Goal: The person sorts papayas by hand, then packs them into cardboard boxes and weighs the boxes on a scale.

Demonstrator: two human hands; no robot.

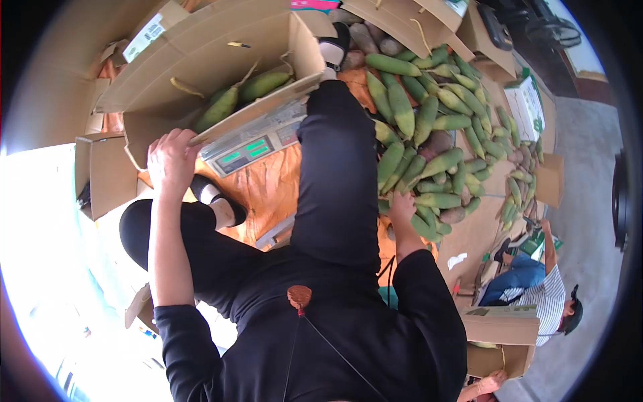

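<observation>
My left hand [173, 161] is closed over the near edge of an open cardboard box [221, 130]. Inside that box lie a few long green radishes [221, 110] with thin stalks. The box rests on a scale [251, 149] whose green displays are lit. On my right, my right hand [403, 206] reaches into a big heap of green radishes [425, 120]. Its fingers curl at the heap's near edge around a green radish, and the fingertips are partly hidden.
Brown, rough-skinned roots [439, 144] lie among the radishes. Orange sheeting [261, 194] covers the floor near my feet. More cardboard boxes [110, 171] stand around. At the right, a person in a striped shirt [546, 301] works; another person's hand [492, 382] touches a box [502, 328].
</observation>
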